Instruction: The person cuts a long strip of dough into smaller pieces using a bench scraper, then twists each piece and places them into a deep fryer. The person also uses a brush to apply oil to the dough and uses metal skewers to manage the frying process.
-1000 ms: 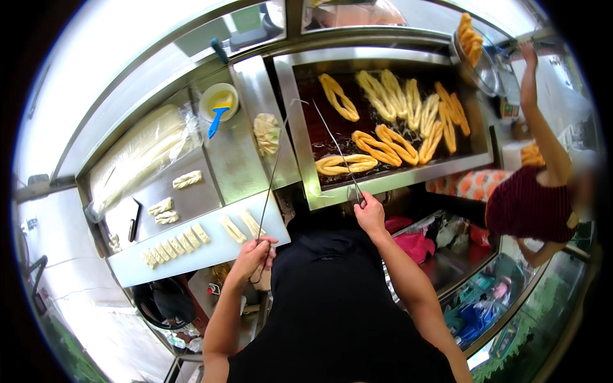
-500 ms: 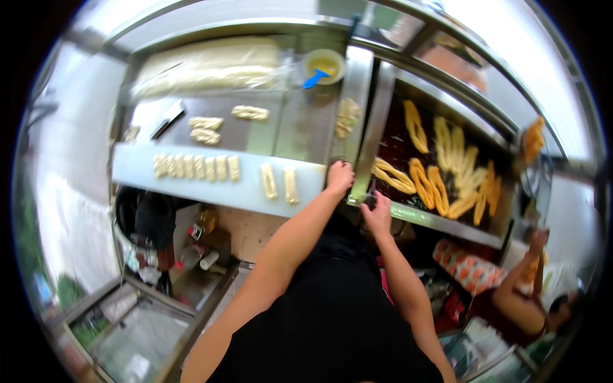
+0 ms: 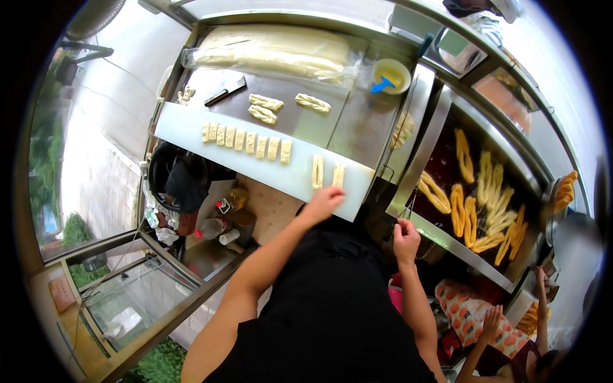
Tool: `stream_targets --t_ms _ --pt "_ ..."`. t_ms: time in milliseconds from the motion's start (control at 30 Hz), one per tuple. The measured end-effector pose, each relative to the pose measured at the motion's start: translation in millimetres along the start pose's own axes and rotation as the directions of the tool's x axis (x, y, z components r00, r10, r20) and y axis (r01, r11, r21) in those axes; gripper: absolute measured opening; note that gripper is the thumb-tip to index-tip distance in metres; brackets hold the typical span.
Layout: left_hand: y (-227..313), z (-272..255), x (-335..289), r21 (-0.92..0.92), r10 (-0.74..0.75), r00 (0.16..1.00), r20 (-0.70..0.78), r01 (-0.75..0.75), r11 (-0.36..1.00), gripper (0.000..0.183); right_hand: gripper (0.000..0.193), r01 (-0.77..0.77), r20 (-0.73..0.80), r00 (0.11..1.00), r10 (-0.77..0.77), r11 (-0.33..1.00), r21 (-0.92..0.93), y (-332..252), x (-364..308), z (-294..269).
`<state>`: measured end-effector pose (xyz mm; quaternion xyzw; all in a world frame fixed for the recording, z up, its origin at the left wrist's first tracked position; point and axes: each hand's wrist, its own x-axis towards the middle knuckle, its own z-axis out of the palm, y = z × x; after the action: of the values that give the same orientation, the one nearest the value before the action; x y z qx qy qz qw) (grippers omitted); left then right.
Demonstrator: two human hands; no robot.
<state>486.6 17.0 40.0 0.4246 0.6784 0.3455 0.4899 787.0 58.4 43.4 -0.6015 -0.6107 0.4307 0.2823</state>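
My left hand (image 3: 324, 203) is over the near edge of a white board (image 3: 290, 173), at the lower end of a short raw dough strip (image 3: 338, 173). Its fingers are blurred, so whether they touch the strip is unclear. Another dough strip (image 3: 317, 171) lies just left of it. My right hand (image 3: 406, 241) is closed around a thin metal rod (image 3: 412, 203), at the near left corner of a frying vat (image 3: 440, 235). In the vat's dark oil float several fried dough sticks (image 3: 464, 156), some golden and some paler (image 3: 495, 185).
Several cut dough pieces (image 3: 239, 140) line the board. Behind lie twisted dough pieces (image 3: 313, 102), a scraper (image 3: 225, 90), a plastic-covered dough slab (image 3: 274, 51) and a bowl (image 3: 396, 71) with a blue-handled tool (image 3: 383, 83). Another person's hand (image 3: 490, 319) shows at lower right.
My left hand has moved left from the metal strip beside the vat to the dough strips on the board. My right hand stays by the vat's near left corner. The view has shifted.
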Motion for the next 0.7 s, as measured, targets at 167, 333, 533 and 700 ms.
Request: stream_targets --t_ms 167,333,533,700 --pt "-62 -180 8 0.129 -0.076 0.878 -0.472 0.153 0.98 0.027 0.02 0.092 0.246 0.968 -0.057 0.987 -0.129 -55 17 52" --pt "-97 -370 56 0.493 0.232 0.631 -0.74 0.275 0.825 0.043 0.022 0.067 0.252 0.967 -0.025 0.985 -0.162 -109 15 132" --pt "-113 -486 139 0.795 0.259 0.888 -0.379 0.169 0.583 0.041 0.024 -0.068 0.166 0.982 0.086 0.992 -0.107 -154 -7 255" --pt "-122 -523 173 0.851 0.206 0.965 -0.165 0.034 0.524 0.037 0.026 -0.089 0.227 0.967 0.112 0.99 -0.107 -218 -11 329"
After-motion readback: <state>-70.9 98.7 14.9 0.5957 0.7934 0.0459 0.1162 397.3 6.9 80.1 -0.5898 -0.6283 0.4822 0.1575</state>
